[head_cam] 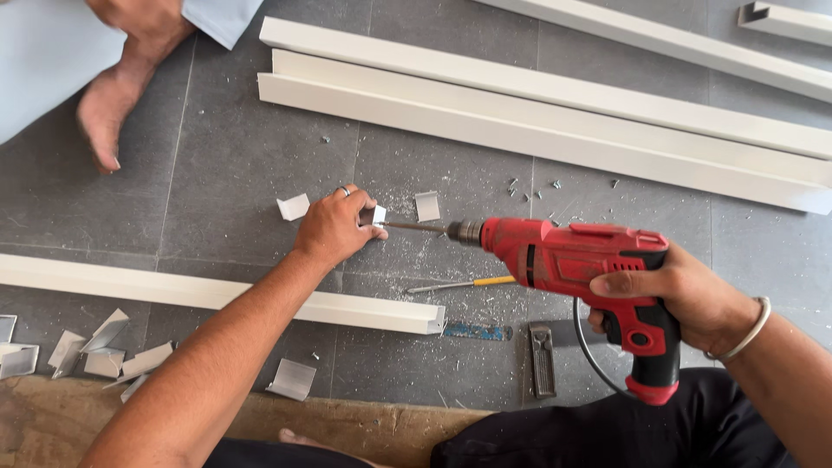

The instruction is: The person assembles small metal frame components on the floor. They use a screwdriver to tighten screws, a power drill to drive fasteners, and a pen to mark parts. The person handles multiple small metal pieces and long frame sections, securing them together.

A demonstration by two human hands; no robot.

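Left hand [334, 230] pressed flat-knuckled to the grey tiled floor [225, 173], fingers and thumb pinched together on a small white angle bracket [379, 215] at the fingertips; ring on one finger. Right hand [685, 299] clamped around the grip of a red electric drill [589, 269], index finger along the trigger area, metal bangle [752, 334] on the wrist. Drill held level, its bit [416, 227] pointing toward the left hand and meeting the bracket just beside the fingertips.

Just beyond the left fingertips, another small white bracket piece [427, 206] lying flat; a third [293, 207] just above the left knuckles. Below the bit, between the two hands, a screwdriver with a yellow handle [459, 283] among metal shavings. Under the left forearm, a long white channel profile [217, 295] running across the floor, its cut end near the drill's nose. Beneath the drill body, a dark flat metal tool [542, 360] and the black cord looping down from the handle.

Well above both hands, several long white profiles [537, 113] laid side by side. Far out past the left elbow, a heap of cut white offcuts [95, 351]. Top corner beyond the left hand, another person's bare foot [108, 108] and pale trouser leg.
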